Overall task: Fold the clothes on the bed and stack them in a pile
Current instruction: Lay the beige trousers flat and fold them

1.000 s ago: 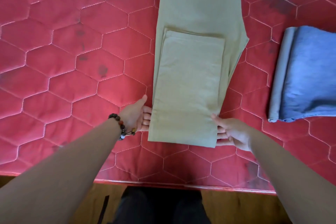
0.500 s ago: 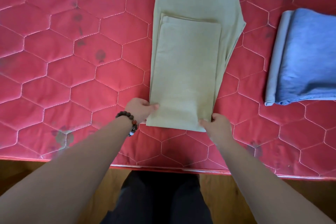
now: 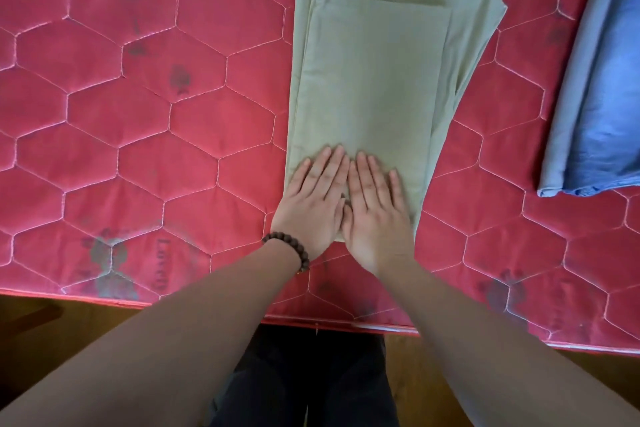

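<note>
Head view. Green trousers lay lengthwise on the red quilted bed, the near part doubled back over the rest, its edge lying square across the cloth farther up. Both hands flat on the near fold: left hand and right hand side by side, thumbs touching or nearly so, fingers straight and together, pointing away from the body. No grip on anything; both palms were spread wide and pressing the cloth down. Bead bracelet on the left wrist. A folded blue garment sat well apart to the right on the bed, likely the start of the pile.

Step in hand, as judged: flattening the crease at the near fold. To do it well, sweep both palms outward from the centre toward the side edges, then forward along the panel, so trapped air and wrinkles leave at the open end. The right edge showed under-layers peeking out past the top panel; squaring those would be wise before the next fold, else the bundle will sit lopsided on the blue one. Keep pressure even, not dragging, as the cloth looked thin and liable to shift on the quilting.
</note>
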`<move>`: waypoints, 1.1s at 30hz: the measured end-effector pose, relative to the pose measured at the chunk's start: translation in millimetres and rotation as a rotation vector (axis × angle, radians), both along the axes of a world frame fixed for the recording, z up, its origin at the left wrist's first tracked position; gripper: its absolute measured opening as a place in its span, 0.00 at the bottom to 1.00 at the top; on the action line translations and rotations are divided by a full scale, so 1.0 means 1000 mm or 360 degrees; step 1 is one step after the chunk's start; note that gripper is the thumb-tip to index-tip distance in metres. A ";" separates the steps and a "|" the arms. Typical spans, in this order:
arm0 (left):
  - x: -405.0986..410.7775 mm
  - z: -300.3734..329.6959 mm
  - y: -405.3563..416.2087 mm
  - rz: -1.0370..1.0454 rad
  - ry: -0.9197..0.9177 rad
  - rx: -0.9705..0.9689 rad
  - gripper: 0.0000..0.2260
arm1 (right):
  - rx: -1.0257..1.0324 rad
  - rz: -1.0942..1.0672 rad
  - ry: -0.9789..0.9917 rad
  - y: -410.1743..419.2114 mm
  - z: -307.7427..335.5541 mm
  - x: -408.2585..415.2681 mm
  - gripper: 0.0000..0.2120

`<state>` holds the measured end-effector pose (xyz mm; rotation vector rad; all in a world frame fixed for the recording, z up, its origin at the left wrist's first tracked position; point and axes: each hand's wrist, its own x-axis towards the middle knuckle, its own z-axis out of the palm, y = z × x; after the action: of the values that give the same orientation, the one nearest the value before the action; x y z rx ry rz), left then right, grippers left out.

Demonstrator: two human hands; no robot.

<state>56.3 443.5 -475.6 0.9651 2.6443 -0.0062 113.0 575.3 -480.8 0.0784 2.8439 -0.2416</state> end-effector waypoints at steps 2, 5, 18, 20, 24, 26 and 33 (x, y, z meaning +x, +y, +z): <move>0.000 -0.002 -0.002 0.0023 0.0018 0.0037 0.28 | 0.0012 0.0116 0.0046 0.012 -0.004 0.005 0.29; 0.000 -0.001 -0.005 0.0096 -0.0038 0.0061 0.30 | 0.0013 0.0035 0.0064 0.026 -0.002 0.011 0.29; -0.144 -0.006 0.067 0.0216 0.0120 0.0063 0.27 | 0.0059 -0.0179 0.0265 0.054 -0.005 -0.132 0.26; -0.170 -0.007 0.070 0.0221 0.0142 0.0054 0.29 | 0.0105 -0.0178 0.0270 0.075 -0.008 -0.161 0.25; -0.176 -0.009 0.070 0.0171 0.0179 0.0083 0.31 | 0.0091 -0.0231 0.0333 0.095 -0.011 -0.185 0.25; -0.175 -0.011 0.070 0.0169 0.0184 0.0088 0.31 | 0.0100 -0.0234 0.0343 0.095 -0.013 -0.184 0.25; -0.178 -0.011 0.069 0.0155 0.0186 0.0128 0.31 | 0.0019 -0.0238 0.0306 0.095 -0.011 -0.186 0.26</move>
<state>-122.1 512.4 -486.7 0.8846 2.8162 0.0689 -72.6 670.2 -491.8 0.2855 3.0339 -0.2775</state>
